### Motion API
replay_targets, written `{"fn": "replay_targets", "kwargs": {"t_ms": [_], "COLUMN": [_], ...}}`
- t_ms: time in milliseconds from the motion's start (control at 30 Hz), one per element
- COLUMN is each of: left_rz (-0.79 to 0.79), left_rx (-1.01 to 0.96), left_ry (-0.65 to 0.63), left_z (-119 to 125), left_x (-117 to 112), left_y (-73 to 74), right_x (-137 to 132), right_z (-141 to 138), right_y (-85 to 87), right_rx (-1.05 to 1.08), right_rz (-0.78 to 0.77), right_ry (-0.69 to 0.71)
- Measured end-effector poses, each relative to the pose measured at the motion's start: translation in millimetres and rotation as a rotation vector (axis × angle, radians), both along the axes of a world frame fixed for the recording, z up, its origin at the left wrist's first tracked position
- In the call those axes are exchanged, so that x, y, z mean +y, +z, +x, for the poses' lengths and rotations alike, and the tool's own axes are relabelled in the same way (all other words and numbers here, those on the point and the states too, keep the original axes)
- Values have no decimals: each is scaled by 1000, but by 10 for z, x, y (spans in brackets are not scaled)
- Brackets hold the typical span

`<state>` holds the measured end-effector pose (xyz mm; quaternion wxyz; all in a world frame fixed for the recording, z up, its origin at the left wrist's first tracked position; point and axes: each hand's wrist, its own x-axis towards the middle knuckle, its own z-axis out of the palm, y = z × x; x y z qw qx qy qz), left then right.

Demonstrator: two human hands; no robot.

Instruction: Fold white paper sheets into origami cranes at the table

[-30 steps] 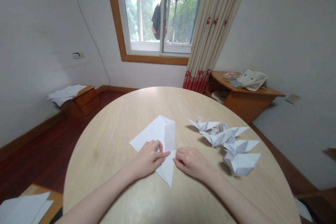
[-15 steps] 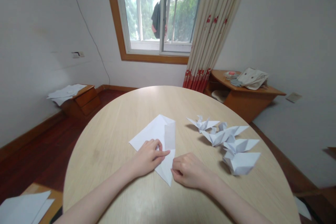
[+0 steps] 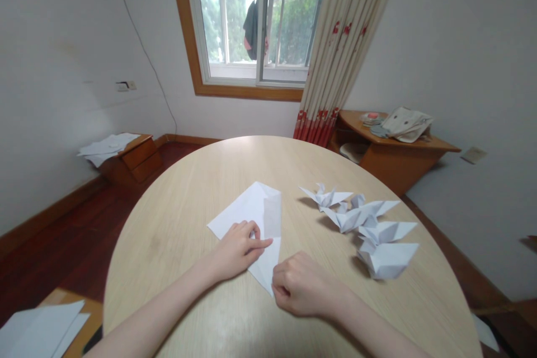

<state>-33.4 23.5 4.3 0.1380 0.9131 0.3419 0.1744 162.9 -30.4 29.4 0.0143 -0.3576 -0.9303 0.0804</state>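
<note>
A partly folded white sheet of paper [image 3: 241,210] lies on the round table, with a narrow flap [image 3: 272,215] turned over along its right side. My left hand [image 3: 239,249] rests on the sheet and presses it down, one finger stretched out across it towards the right edge. No object is in that hand. My right hand [image 3: 300,285] is closed in a fist against the lower right edge, by the bottom point of the paper, and covers part of that tip. Nothing shows between its fingers.
Several folded paper cranes [image 3: 388,260] stand on the right side of the round wooden table [image 3: 176,201]. More white sheets [image 3: 39,330] lie on a surface at lower left. Beyond the table are a small cabinet [image 3: 142,159] and a corner desk [image 3: 398,156] with a bag [image 3: 406,123].
My right fist has slid slightly down along the paper's right edge to its lower point. My left hand stays in place on the sheet. The camera view has shifted a little.
</note>
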Motion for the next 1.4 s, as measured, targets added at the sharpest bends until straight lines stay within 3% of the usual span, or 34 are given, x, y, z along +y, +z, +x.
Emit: {"fn": "replay_targets", "kwargs": {"t_ms": [433,633,800,933,1167,1400], "left_rz": [17,28,72,40,-195,-212], "left_rx": [-30,30,13,-131,-403,-390], "left_ry": [-16,82,151,151,206,187], "left_z": [-12,39,55,67,85,91], "left_x": [25,-34,-31,-12,-22,-42], "left_y": [-44,49,27,-67,-148,-168], "right_x": [-52,58,188,252,296,279], "right_z": [-20,72,153,184,178,155], "right_y": [-9,-155,-240,-276,-282,-288], "right_rx": [35,229,382,410,523,558], "right_rz": [-5,133,332,356,337,421], "right_ry": [52,107,40,-33,-128,-173]}}
